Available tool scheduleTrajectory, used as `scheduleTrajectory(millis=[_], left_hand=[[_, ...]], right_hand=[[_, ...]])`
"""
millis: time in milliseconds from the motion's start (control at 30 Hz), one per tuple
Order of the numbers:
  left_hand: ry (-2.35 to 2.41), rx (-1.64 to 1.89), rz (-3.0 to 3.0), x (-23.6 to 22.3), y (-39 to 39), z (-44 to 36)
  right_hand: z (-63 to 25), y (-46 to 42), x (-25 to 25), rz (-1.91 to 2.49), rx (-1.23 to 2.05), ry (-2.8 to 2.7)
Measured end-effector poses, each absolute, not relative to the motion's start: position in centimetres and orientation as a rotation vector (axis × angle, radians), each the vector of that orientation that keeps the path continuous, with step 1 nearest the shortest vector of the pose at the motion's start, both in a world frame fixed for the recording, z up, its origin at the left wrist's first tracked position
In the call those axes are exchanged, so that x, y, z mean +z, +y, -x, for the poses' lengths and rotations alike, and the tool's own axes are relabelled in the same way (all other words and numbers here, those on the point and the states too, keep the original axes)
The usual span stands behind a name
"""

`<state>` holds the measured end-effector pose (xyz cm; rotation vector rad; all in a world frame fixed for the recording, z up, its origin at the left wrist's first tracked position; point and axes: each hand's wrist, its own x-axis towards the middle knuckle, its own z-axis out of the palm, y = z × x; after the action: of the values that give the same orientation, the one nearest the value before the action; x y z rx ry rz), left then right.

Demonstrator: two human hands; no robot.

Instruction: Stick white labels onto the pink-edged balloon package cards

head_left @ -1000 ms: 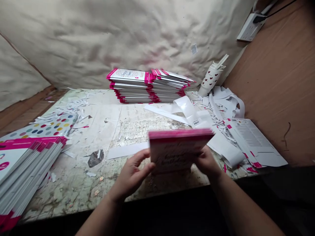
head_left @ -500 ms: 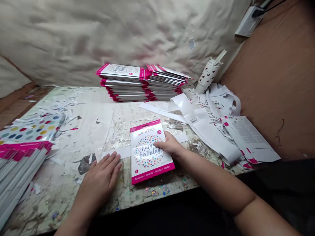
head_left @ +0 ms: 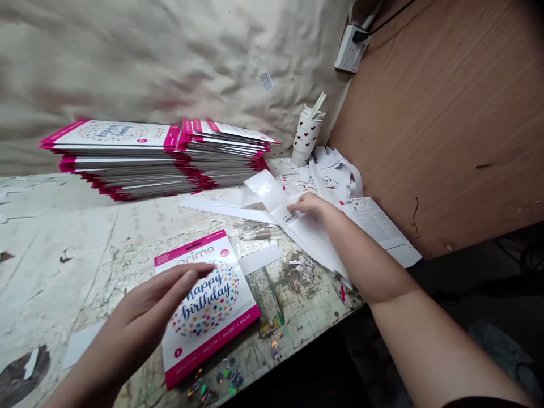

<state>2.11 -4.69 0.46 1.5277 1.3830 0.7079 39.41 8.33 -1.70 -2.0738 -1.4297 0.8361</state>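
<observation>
My left hand [head_left: 142, 309] is open, its fingers close together and stretched out flat, reaching from the lower left over the glossy white, pink-edged balloon packet [head_left: 215, 323]. I can't tell whether my fingertips touch the printed "happy birthday" face or sit just above it, but the hand holds nothing.

The packet lies flat on the worn, paint-flecked wooden bench [head_left: 306, 306], in front of me and left of centre. Its long axis points away from me, tilted so the far end leans left and the near end right. My left hand is much nearer to it than my right, coming in from the side.

My right hand [head_left: 312, 207] is well apart from the packet, with its fingers lying on a glossy white paper strip [head_left: 306, 235] beside a small barcode. The fingers curl down a little, and I can't tell whether they pinch the strip or only rest on it.

Beyond it lies a printed white card sheet [head_left: 374, 224]. Two long stacks of pink-edged balloon packets [head_left: 221, 158] sit further back on the bench, and a white paper cup with red hearts [head_left: 306, 136] stands near the far corner. Scattered multicoloured foil confetti [head_left: 225, 374] lies by the bench's near edge.
</observation>
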Motion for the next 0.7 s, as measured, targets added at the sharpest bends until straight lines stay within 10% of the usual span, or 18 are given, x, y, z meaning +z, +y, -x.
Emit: scheduleTrajectory(millis=[333, 700], left_hand=[[1.025, 0.757, -0.796, -1.3, 6.0, -20.6], [1.042, 1.142, -0.623, -1.3, 7.3, -21.2]], right_hand=[[-39.3, 6.3, -2.3, 1.444, 1.089, -1.439], [-46.9, 4.1, -2.4, 1.979, 1.041, -1.393]])
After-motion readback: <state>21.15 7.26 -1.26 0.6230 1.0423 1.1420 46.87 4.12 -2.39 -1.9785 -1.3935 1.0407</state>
